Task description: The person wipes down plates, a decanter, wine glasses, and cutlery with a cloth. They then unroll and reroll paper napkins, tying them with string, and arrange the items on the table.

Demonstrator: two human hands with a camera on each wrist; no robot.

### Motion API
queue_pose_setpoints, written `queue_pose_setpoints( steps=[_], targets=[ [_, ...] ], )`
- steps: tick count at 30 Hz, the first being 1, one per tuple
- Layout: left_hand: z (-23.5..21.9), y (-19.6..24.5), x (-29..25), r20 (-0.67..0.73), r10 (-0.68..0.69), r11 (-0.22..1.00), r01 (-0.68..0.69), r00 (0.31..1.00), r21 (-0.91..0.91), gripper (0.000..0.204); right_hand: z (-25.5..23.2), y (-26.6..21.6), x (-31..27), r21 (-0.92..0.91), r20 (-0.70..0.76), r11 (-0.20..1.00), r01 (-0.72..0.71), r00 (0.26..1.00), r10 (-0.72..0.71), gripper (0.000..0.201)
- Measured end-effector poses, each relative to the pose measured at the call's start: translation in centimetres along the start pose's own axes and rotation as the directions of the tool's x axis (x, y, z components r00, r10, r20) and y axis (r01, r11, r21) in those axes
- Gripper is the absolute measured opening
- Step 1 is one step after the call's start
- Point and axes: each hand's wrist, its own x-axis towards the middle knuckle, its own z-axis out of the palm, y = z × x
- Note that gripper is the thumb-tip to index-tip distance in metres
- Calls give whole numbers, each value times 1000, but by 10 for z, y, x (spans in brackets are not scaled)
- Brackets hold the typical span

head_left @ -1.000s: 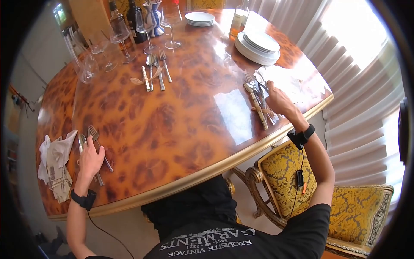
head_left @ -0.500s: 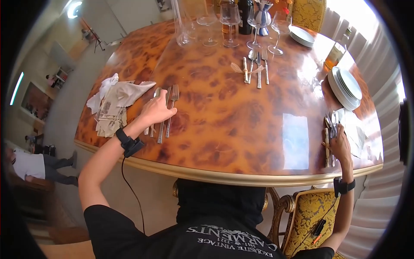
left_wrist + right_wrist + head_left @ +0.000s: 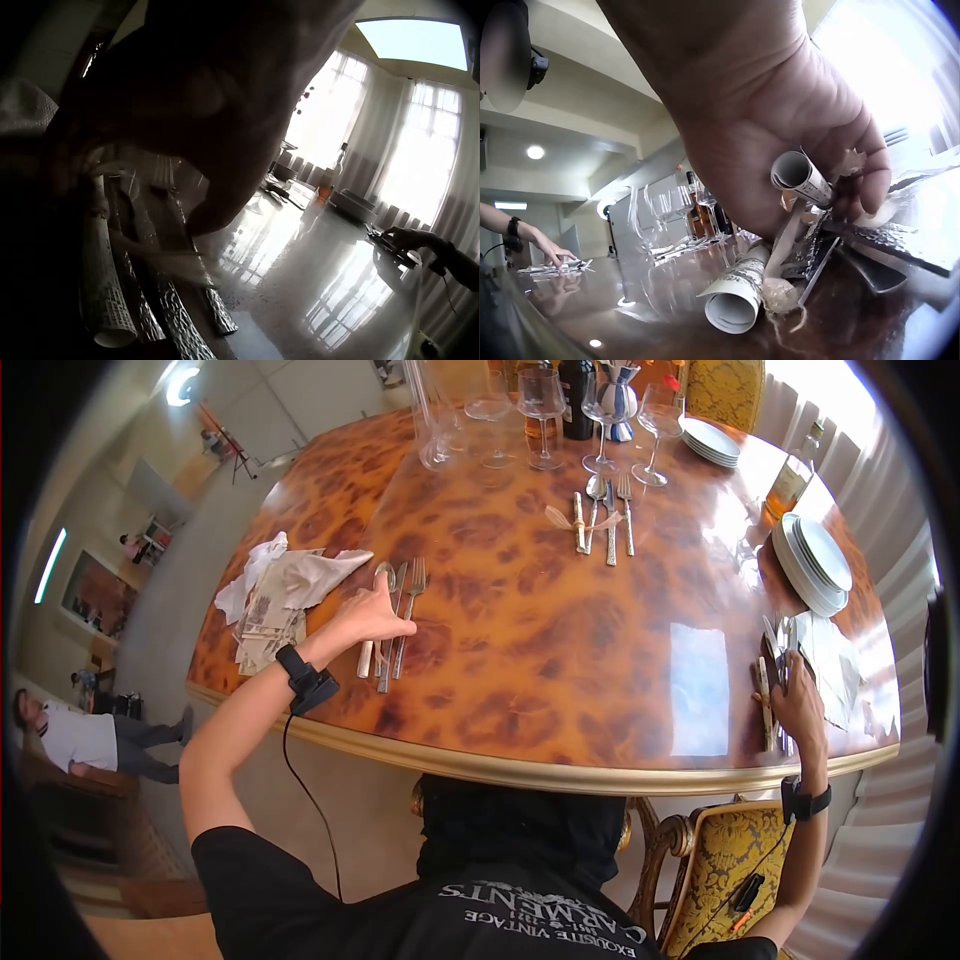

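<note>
My left hand (image 3: pixel 372 615) reaches over a cutlery set at the table's left, its index finger stretched along the spoon (image 3: pixel 385 571) and its thumb out toward the fork (image 3: pixel 416 582). A knife lies between those two. In the left wrist view a printed paper roll (image 3: pixel 109 285) lies beside the textured handles (image 3: pixel 180 319), with a ribbon across them. At the right edge my right hand (image 3: pixel 800 700) curls its fingers round another cutlery set. One paper roll (image 3: pixel 802 178) sits tilted against that palm; a second roll (image 3: pixel 735 304) lies below, beside a ribbon (image 3: pixel 780 292). The palm hides part of this set.
Crumpled napkins (image 3: pixel 285 585) lie left of my left hand, and a white napkin (image 3: pixel 828 665) right of my right hand. A third tied cutlery set (image 3: pixel 610 525), wine glasses (image 3: pixel 603 420), bottles and stacked plates (image 3: pixel 810 565) stand farther back. A yellow chair (image 3: pixel 735 870) is below the right edge.
The head view has swung left, bringing a person in the background into sight. My right hand has moved from the spoon's upper end down over the handles. My left hand stays at its set.
</note>
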Motion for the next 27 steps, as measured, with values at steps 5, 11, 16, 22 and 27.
queue_pose_setpoints(
  steps=[5,11,16,22,27],
  targets=[
    [6,9,-1,-194,101,991,-115,976,-64,100,-9,-14,-11,3,-89,998,-60,994,60,43],
    [12,8,-2,-226,149,977,-178,963,-116,87,-10,-27,-20,38,-205,995,-89,974,94,43],
    [34,-17,17,-267,239,967,-253,934,-20,79,-10,-16,-28,156,-274,982,-108,950,148,39],
    [29,-10,19,-217,123,992,-121,968,23,84,3,12,-36,307,-501,947,-95,830,245,32],
    [25,-7,24,-163,34,999,-38,986,-23,94,17,25,-37,466,-551,883,-56,763,339,27]
  ],
)
